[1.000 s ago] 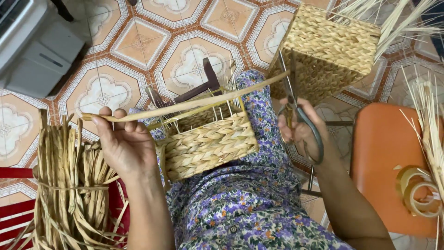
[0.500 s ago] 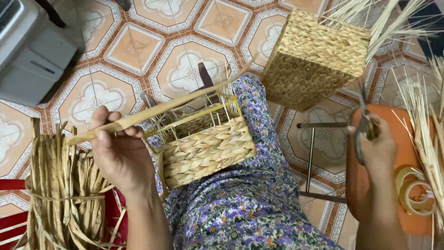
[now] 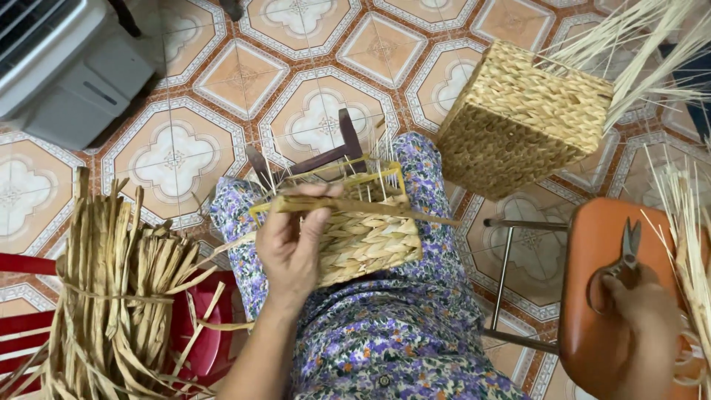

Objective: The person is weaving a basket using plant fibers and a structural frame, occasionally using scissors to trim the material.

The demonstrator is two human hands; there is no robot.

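- The left hand (image 3: 292, 248) is on the lap, over the floral dress (image 3: 385, 341), and its fingers (image 3: 315, 211) are closed around a flat straw strand (image 3: 355, 205) at the top edge of the half-woven basket (image 3: 366, 241).
- This small basket lies on the person's knees, tilted, with thin uprights standing out from its yellow wire frame (image 3: 326, 169); the lower part is already woven and the upper part is open frame.
- The straw strand goes from the left fingers across the basket front and its end sticks out to the right, past the basket corner.
- The right hand (image 3: 644, 311) is low at the right, on the orange stool seat (image 3: 592, 281); its fingers are closed on the handles of the scissors (image 3: 628, 252), whose blades point away from the person and lie on the seat.
- At the left, a tied bundle of dry flat straw (image 3: 111, 296) stands on a red plastic stool (image 3: 200, 333), just beside the left forearm.
- At the right edge, thin pale reeds (image 3: 689, 230) hang near the orange seat.
- Farther away, on the patterned tile floor (image 3: 178, 155), a finished woven basket (image 3: 518, 118) lies on its side, well apart from the small one.
- At the far left corner a grey machine (image 3: 67, 67) stands on the floor.
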